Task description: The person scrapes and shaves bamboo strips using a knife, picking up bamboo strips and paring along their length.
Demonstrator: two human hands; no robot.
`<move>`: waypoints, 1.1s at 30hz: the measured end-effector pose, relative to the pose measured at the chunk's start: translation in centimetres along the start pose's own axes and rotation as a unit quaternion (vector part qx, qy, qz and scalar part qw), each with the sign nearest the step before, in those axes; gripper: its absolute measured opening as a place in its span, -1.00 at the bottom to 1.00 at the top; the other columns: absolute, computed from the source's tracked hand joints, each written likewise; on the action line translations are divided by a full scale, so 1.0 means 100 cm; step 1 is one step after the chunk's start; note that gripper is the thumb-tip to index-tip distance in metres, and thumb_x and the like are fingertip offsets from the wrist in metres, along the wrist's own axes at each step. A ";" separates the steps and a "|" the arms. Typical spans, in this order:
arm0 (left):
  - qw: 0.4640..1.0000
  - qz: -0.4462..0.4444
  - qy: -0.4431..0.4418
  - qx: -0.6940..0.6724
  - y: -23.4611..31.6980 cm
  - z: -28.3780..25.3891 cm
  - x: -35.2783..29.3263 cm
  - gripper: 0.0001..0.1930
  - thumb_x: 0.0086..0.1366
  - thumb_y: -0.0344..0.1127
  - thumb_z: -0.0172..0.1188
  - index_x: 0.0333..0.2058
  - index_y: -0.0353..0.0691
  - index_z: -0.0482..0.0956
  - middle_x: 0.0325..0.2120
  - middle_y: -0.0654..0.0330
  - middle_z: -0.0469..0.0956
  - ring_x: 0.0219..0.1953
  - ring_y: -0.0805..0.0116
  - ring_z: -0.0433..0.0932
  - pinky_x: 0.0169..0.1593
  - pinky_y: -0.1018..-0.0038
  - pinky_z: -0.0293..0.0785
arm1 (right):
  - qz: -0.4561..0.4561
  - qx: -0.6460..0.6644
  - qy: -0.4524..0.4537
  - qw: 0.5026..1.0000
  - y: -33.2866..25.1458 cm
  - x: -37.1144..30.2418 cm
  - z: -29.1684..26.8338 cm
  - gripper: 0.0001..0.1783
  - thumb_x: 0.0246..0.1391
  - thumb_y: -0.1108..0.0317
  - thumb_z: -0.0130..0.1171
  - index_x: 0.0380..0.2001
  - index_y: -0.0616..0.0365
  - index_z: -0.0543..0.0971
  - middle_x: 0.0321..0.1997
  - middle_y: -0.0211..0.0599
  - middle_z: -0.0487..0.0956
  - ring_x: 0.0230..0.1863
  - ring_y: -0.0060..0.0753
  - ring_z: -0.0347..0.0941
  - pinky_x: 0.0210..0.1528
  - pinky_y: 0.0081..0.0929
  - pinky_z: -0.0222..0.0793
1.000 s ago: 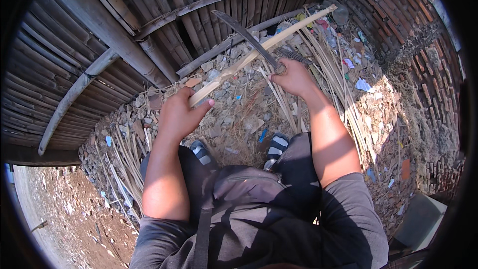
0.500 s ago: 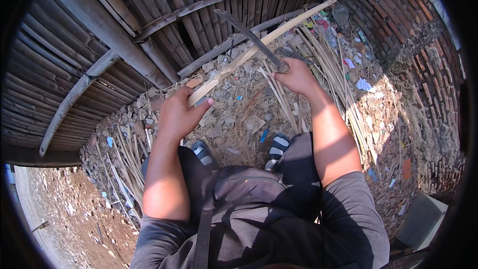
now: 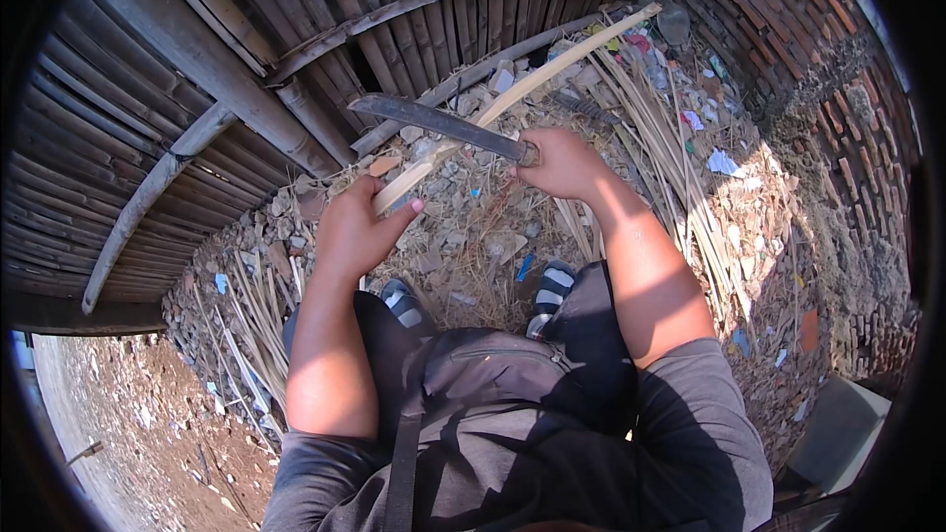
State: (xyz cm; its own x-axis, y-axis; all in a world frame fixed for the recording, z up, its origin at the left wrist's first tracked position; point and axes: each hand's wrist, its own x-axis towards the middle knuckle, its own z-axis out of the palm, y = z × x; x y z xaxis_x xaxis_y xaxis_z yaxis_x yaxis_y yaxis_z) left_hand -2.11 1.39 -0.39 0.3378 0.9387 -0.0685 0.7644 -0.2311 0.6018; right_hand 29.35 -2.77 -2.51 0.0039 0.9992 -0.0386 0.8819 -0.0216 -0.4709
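My left hand (image 3: 352,227) is closed round the near end of a long pale bamboo strip (image 3: 552,67), which slants up and away to the right. In my right hand (image 3: 564,164) is the handle of a machete (image 3: 439,125) with a long dark blade. The blade points left and lies across the strip, a little beyond my left hand; whether it touches the strip I cannot tell. A notched, splintered patch shows on the strip close to the blade.
Split bamboo strips lie in a pile (image 3: 680,197) to the right and another pile (image 3: 254,310) to the left. Rubble and litter cover the ground around my sandalled feet (image 3: 554,288). A bamboo wall (image 3: 148,148) stands ahead and left, a brick wall (image 3: 838,89) to the right.
My right hand has come down and left, and the machete has swung from steeply raised to a flatter angle across the strip. My left hand and the strip have hardly moved.
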 end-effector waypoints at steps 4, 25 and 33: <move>0.999 -0.004 0.011 -0.030 -0.003 -0.003 -0.001 -0.43 0.13 0.08 0.51 -0.15 -0.34 0.64 -0.45 -0.01 0.68 -0.38 0.16 0.70 -0.22 0.28 0.56 | 0.105 0.109 0.050 0.987 0.024 0.001 -0.012 -0.57 0.02 0.12 0.45 -0.09 0.11 0.68 -0.43 -0.07 0.67 -0.32 -0.11 0.65 -0.19 -0.15 0.49; 0.999 -0.009 -0.010 0.035 0.004 -0.001 -0.001 -0.38 0.13 0.25 0.43 -0.21 -0.28 0.63 -0.40 -0.09 0.68 -0.25 -0.13 0.70 -0.14 0.09 0.56 | 0.034 0.035 0.004 0.999 0.002 0.002 0.002 -0.57 0.01 0.08 0.43 -0.15 0.15 0.65 -0.34 0.07 0.67 -0.17 0.19 0.63 -0.07 -0.02 0.51; 1.000 -0.009 -0.004 0.030 0.000 -0.003 -0.001 -0.38 0.11 0.14 0.49 -0.10 -0.32 0.66 -0.37 -0.07 0.71 -0.27 0.03 0.74 -0.13 0.22 0.59 | 0.062 0.024 -0.028 0.997 -0.006 0.001 -0.004 -0.52 0.01 0.07 0.43 -0.06 0.13 0.66 -0.20 0.11 0.68 -0.07 0.17 0.62 0.01 -0.07 0.53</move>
State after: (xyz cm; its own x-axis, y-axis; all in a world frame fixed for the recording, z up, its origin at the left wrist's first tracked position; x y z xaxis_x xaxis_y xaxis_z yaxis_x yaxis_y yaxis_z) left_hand -2.24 1.37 -0.15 0.3283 0.9408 -0.0847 0.8016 -0.2300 0.5518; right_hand 29.01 -2.62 -1.82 0.0828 0.9855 -0.1479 0.8523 -0.1469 -0.5020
